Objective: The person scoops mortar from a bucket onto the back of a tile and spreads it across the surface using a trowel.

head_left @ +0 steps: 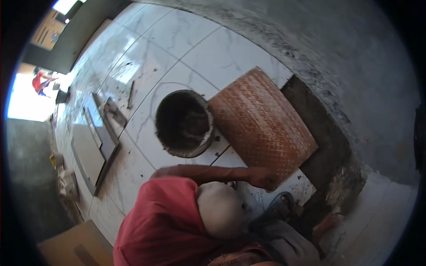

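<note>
A large tile is tilted up with its reddish-brown, grid-ribbed back showing and whitish streaks across it. My left hand is closed on the tile's near edge, with the arm stretched across in front of my knee. The tile's left corner is beside a mortar-crusted bucket, whose inside is dark, with some grey material low down. Low at the right, my right hand is beside the wall base, near rough mortar; its fingers are too unclear to read. My sandalled foot rests between the two hands.
White marbled floor tiles run away to the left. A bare mortar strip lies along the right wall. Cut grey tile pieces lie left of the bucket, and a cardboard sheet is at lower left. Another person is far left.
</note>
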`<state>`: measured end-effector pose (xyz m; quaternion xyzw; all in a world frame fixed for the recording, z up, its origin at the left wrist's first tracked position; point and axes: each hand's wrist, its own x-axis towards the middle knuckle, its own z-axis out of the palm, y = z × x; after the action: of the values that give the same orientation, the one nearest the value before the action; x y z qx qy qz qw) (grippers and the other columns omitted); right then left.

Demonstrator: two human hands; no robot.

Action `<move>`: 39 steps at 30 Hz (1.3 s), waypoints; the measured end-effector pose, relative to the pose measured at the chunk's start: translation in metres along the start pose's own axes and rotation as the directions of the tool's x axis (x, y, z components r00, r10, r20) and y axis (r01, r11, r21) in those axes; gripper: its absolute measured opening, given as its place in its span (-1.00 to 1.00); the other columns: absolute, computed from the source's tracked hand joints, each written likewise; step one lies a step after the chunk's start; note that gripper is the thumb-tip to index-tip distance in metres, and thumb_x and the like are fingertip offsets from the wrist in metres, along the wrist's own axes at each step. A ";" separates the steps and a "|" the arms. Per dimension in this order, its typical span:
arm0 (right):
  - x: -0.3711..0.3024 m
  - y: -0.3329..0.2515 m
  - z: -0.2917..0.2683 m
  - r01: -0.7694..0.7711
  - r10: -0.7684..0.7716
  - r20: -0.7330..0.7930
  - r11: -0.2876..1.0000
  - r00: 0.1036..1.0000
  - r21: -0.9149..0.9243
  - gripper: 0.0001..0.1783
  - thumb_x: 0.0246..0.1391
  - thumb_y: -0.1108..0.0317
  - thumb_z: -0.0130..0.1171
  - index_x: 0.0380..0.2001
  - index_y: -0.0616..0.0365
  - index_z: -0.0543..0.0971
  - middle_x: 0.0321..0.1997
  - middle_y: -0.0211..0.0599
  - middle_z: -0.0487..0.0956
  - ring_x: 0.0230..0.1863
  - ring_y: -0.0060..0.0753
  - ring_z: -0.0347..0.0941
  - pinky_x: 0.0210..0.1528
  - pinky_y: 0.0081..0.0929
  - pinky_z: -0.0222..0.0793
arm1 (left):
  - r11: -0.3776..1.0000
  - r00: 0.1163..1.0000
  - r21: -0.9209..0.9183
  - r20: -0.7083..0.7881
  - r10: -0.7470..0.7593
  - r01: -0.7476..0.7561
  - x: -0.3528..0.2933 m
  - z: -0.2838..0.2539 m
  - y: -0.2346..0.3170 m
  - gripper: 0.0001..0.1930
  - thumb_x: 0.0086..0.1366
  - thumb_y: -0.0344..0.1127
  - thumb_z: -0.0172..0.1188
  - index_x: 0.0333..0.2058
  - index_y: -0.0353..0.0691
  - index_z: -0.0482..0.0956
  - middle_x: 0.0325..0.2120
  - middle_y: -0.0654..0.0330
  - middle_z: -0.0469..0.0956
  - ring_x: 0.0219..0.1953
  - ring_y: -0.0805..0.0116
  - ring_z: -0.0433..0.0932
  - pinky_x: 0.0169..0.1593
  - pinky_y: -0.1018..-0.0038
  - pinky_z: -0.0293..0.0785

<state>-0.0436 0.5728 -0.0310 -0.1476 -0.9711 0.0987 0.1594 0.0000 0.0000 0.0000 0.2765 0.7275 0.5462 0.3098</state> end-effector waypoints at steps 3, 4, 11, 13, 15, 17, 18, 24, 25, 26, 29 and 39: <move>-0.001 -0.076 0.006 -0.020 0.005 0.075 0.979 0.997 0.203 -0.31 0.18 0.12 0.06 0.22 0.37 0.16 0.15 0.27 0.32 0.18 0.16 0.27 0.15 -0.16 0.23 | 0.864 0.918 -0.494 -0.290 -0.271 0.099 -0.102 0.031 -0.024 -0.69 0.32 -0.10 0.07 -0.23 -0.26 0.54 -0.39 0.19 0.54 -0.32 0.36 0.51 -0.20 0.39 0.43; 0.009 -0.094 0.007 -0.070 0.054 0.079 0.972 0.995 0.222 -0.33 0.19 0.13 0.06 0.20 0.38 0.19 0.14 0.25 0.34 0.17 0.14 0.28 0.16 -0.17 0.22 | 0.791 0.837 -0.611 -0.418 -0.354 0.030 -0.126 0.045 -0.032 -0.69 0.31 -0.10 0.08 -0.28 -0.26 0.55 -0.43 0.23 0.53 -0.37 0.40 0.51 -0.27 0.41 0.44; 0.086 -0.072 -0.029 0.267 -0.178 0.478 0.956 0.860 -0.123 -0.39 0.19 0.13 0.00 0.17 0.34 0.22 0.16 0.16 0.34 0.16 0.16 0.28 0.18 -0.24 0.18 | 0.684 0.227 -0.711 -0.702 -0.675 -0.163 -0.310 0.115 -0.069 -0.65 0.33 -0.08 0.03 -0.26 -0.30 0.56 -0.45 0.23 0.54 -0.42 0.49 0.48 -0.30 0.52 0.43; 0.071 -0.185 -0.050 0.193 -0.146 0.590 0.981 0.794 -0.017 -0.41 0.15 0.23 0.04 0.19 0.27 0.24 0.20 0.08 0.34 0.23 0.02 0.24 0.22 -0.25 0.13 | 0.680 -0.223 -0.646 -0.647 -0.729 -0.346 -0.365 0.112 -0.061 -0.64 0.35 -0.09 -0.02 -0.18 -0.30 0.51 -0.43 0.18 0.56 -0.44 0.46 0.48 -0.29 0.52 0.46; 0.058 -0.269 -0.078 0.324 -0.314 0.648 0.940 0.693 0.109 -0.38 0.14 0.24 0.04 0.22 0.27 0.20 0.23 0.05 0.30 0.27 -0.01 0.18 0.26 -0.27 0.08 | 0.730 -0.320 -0.504 -0.673 -0.667 -0.462 -0.387 0.067 -0.071 -0.56 0.37 -0.03 -0.03 0.01 -0.29 0.42 -0.20 0.13 0.54 -0.27 0.42 0.50 -0.17 0.44 0.45; 0.042 -0.347 -0.093 0.564 -0.494 0.702 0.811 0.513 0.158 -0.39 0.13 0.26 0.02 0.20 0.26 0.20 0.18 0.05 0.35 0.20 -0.01 0.27 0.20 -0.24 0.15 | 0.815 -0.227 -0.421 -0.815 -0.533 -0.398 -0.390 0.010 -0.083 -0.40 0.40 0.06 -0.16 0.24 -0.24 0.18 0.18 0.10 0.30 0.19 0.26 0.27 0.16 0.23 0.23; 0.023 -0.385 -0.093 0.571 -0.595 0.692 0.758 0.409 0.315 -0.43 0.11 0.23 0.06 0.15 0.27 0.25 0.03 0.10 0.43 0.04 0.05 0.38 0.05 -0.20 0.26 | 0.838 -0.179 -0.390 -0.858 -0.481 -0.382 -0.398 -0.010 -0.094 -0.37 0.41 0.08 -0.21 0.27 -0.27 0.12 0.24 0.09 0.21 0.26 0.22 0.18 0.22 0.21 0.15; -0.050 -0.502 -0.069 0.524 -0.786 0.606 0.569 0.121 0.634 -0.47 0.08 0.19 0.09 0.04 0.30 0.32 -0.23 0.21 0.53 -0.19 0.23 0.49 -0.17 -0.10 0.40 | 0.732 0.203 -0.441 -0.896 -0.396 -0.519 -0.378 -0.082 -0.092 -0.46 0.35 -0.14 -0.01 0.21 -0.32 0.22 0.14 0.06 0.35 0.18 0.22 0.31 0.26 0.33 0.17; -0.061 -0.506 -0.065 0.521 -0.780 0.612 0.578 0.128 0.628 -0.47 0.08 0.19 0.09 0.04 0.30 0.32 -0.23 0.21 0.53 -0.19 0.23 0.49 -0.17 -0.10 0.40 | 0.743 0.173 -0.482 -0.872 -0.458 -0.465 -0.376 -0.085 -0.093 -0.44 0.33 -0.17 0.02 0.23 -0.31 0.19 0.16 0.05 0.32 0.19 0.17 0.30 0.26 0.31 0.18; -0.072 -0.511 -0.061 0.475 -0.789 0.604 0.576 0.112 0.665 -0.46 0.08 0.19 0.09 0.04 0.31 0.32 -0.24 0.22 0.53 -0.19 0.24 0.49 -0.17 -0.09 0.40 | 0.741 0.173 -0.488 -0.869 -0.464 -0.461 -0.373 -0.085 -0.089 -0.44 0.33 -0.17 0.02 0.23 -0.31 0.19 0.16 0.05 0.32 0.19 0.17 0.30 0.26 0.31 0.18; -0.094 -0.518 -0.050 0.448 -0.815 0.576 0.538 0.060 0.714 -0.45 0.08 0.19 0.08 0.05 0.33 0.31 -0.25 0.24 0.53 -0.20 0.26 0.49 -0.17 -0.06 0.40 | 0.728 0.053 -0.415 -0.884 -0.465 -0.546 -0.358 -0.074 -0.069 -0.50 0.28 -0.29 0.06 0.16 -0.36 0.28 0.07 0.06 0.42 0.10 0.24 0.41 0.18 0.35 0.31; -0.157 -0.558 -0.018 0.608 -0.884 0.461 0.327 -0.073 0.723 -0.47 0.14 0.23 0.01 0.10 0.35 0.28 -0.11 0.22 0.46 -0.21 0.32 0.48 -0.16 0.01 0.43 | 0.910 -0.230 -0.151 -0.940 -0.253 -0.387 -0.302 -0.057 0.008 -0.50 0.28 -0.41 0.09 0.16 -0.39 0.23 0.03 0.06 0.43 0.06 0.35 0.42 0.17 0.43 0.28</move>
<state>-0.0380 0.0027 0.0753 0.5168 -0.7890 0.1880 -0.2741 0.1553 -0.2571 0.0650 -0.2872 0.5407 0.7028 -0.3622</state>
